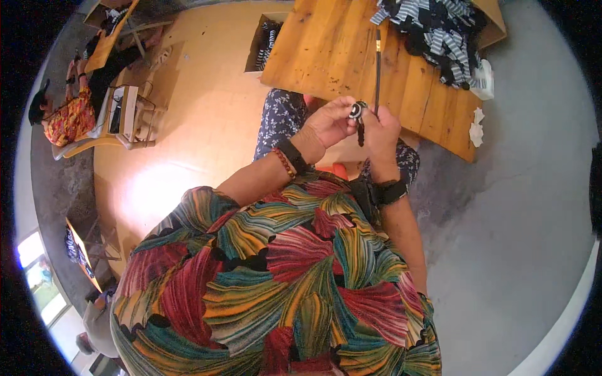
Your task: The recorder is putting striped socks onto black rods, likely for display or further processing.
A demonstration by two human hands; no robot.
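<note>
In front of my lap, my left hand (330, 122) pinches a small black-and-white piece (356, 111), rounded at its top. A dark strip (361, 135) hangs from it between my hands. My right hand (381, 130) is closed round a thin black stick (377, 72) with a gold band, which points away over the table. My right fingers also lie against the small piece, and their tips are partly hidden. The wooden table (338, 53) stands just beyond my hands.
Black and grey-striped fabric pieces (442, 37) are heaped at the table's far right, near a white container (483, 80). Crumpled white paper (476, 128) lies at the right edge. A box of striped pieces (266, 47) stands left of the table. Another person (69, 116) sits at the far left.
</note>
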